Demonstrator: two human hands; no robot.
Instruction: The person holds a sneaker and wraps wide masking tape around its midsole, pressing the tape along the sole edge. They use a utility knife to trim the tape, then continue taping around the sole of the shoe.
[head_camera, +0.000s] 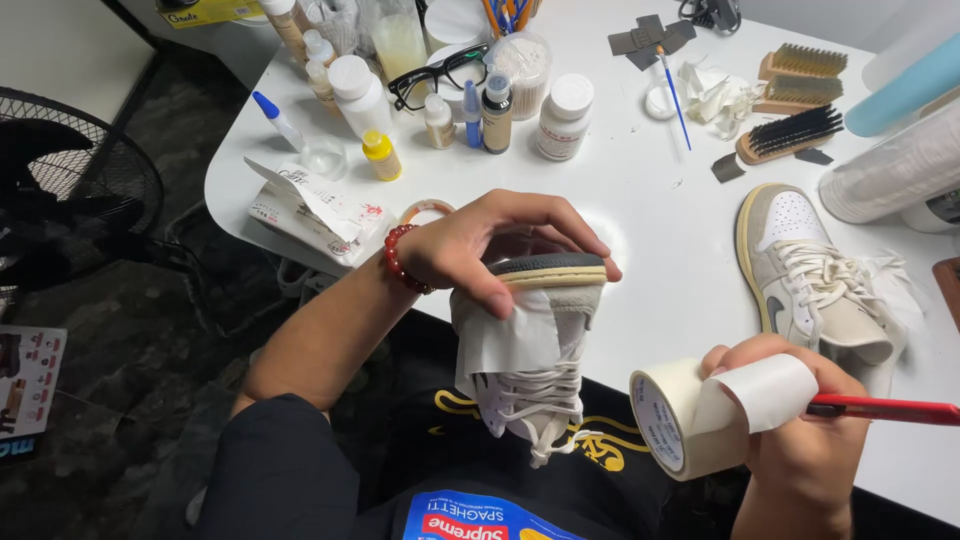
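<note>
My left hand (480, 245), with a red bead bracelet at the wrist, grips a white and grey sneaker (530, 350) by its sole, toe end up, over my lap. Strips of pale masking tape cover part of the sneaker's side. My right hand (800, 420) holds a roll of masking tape (680, 420) with a loose strip pulled out, together with a red-handled utility knife (880, 408) pointing right. A matching second sneaker (810, 275) lies on the white table (650, 230) to the right.
Several small bottles (480, 110), a pair of black glasses (440, 75), brushes (795, 130), a thin blue paintbrush (673, 90) and grey sanding scraps crowd the back of the table. A clear film roll (890, 175) lies at the right edge. A black fan (60, 200) stands on the floor, left.
</note>
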